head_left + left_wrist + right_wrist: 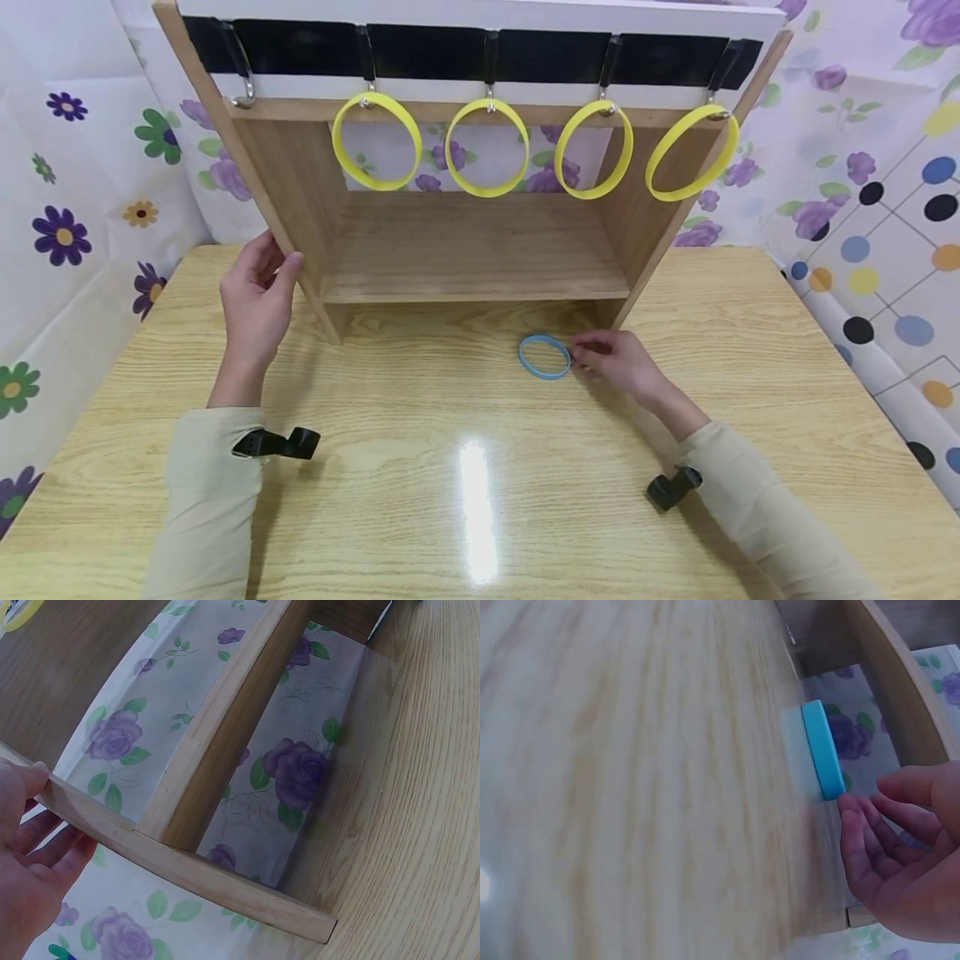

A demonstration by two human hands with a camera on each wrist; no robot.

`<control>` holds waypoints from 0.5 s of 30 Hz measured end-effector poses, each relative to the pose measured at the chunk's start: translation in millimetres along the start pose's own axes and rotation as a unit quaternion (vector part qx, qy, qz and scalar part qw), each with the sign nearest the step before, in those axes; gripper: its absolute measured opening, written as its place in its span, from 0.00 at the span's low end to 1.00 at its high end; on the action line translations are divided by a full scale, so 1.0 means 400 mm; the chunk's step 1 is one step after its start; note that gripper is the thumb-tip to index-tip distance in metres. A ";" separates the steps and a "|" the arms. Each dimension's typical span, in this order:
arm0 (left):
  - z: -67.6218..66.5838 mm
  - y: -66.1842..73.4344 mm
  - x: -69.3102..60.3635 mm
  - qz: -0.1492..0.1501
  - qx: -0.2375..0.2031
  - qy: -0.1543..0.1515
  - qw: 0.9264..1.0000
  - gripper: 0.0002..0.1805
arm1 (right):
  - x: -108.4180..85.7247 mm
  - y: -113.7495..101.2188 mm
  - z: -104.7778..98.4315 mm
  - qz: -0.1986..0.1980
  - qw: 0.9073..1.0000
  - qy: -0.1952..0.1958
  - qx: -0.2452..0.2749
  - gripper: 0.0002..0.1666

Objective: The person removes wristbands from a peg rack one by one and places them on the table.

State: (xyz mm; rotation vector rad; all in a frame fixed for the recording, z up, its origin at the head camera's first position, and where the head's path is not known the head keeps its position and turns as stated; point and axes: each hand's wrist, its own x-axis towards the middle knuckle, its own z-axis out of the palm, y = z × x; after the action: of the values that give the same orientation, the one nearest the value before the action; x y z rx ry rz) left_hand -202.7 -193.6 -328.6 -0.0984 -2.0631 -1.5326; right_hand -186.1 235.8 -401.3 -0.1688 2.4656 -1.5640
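My left hand (258, 300) grips the left side panel (252, 183) of a wooden shelf unit, thumb on its front edge and fingers behind. The left wrist view shows the same hold, with the thumb on the edge. A thin blue ring (545, 376) lies on the table before the unit, towards its right side. Beside the ring's right side is my right hand (618, 364). In the right wrist view a fingertip touches the near end of the blue ring (823, 750), while the thumb stands apart from it.
Several yellow rings (487, 192) hang from hooks on the unit's top rail. The leftmost hook (243, 100) carries no ring. A wooden shelf board (480, 250) spans the unit above the table (375, 483). Flower-patterned sheeting (67, 233) covers the surrounding walls.
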 end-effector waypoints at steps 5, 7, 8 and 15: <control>-0.001 0.001 -0.001 -0.002 0.003 0.000 1.000 0.22 | 0.002 -0.012 0.000 -0.018 1.000 0.006 -0.012 0.18; -0.001 0.001 -0.001 -0.003 0.003 0.000 1.000 0.21 | 0.002 -0.021 0.002 -0.034 0.999 0.011 -0.016 0.18; -0.001 0.001 0.000 -0.004 0.003 0.000 1.000 0.21 | 0.003 -0.027 0.003 -0.043 0.999 0.014 -0.021 0.18; 0.000 0.001 0.000 -0.008 0.005 0.002 1.000 0.21 | 0.001 -0.083 0.014 -0.073 0.996 0.033 -0.033 0.18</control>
State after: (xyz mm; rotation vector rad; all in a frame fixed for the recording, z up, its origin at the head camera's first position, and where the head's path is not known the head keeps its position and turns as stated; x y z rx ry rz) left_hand -202.7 -193.7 -328.3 -0.0744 -2.0722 -1.5319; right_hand -185.7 216.8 -373.6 -0.3195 2.6118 -1.5686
